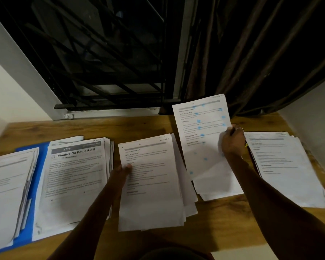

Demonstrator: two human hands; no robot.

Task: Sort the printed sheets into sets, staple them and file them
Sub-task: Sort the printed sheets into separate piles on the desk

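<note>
Wooden worktop (pixel 139 124) below a barred window (pixel 101 72). Right hand (pixel 233 141) pinches a blue-spotted white printed sheet (pixel 201 139), raised, long axis pointing away, above its white paper pile (pixel 219 190); left hand (pixel 120 175) grips the middle stack of printed sheets (pixel 152 194), just leftward.

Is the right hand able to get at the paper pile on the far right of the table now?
Probably yes: the far-right pile lies just beside the right hand with nothing between them. But that hand pinches a blue-spotted sheet, so it is not free.
</note>
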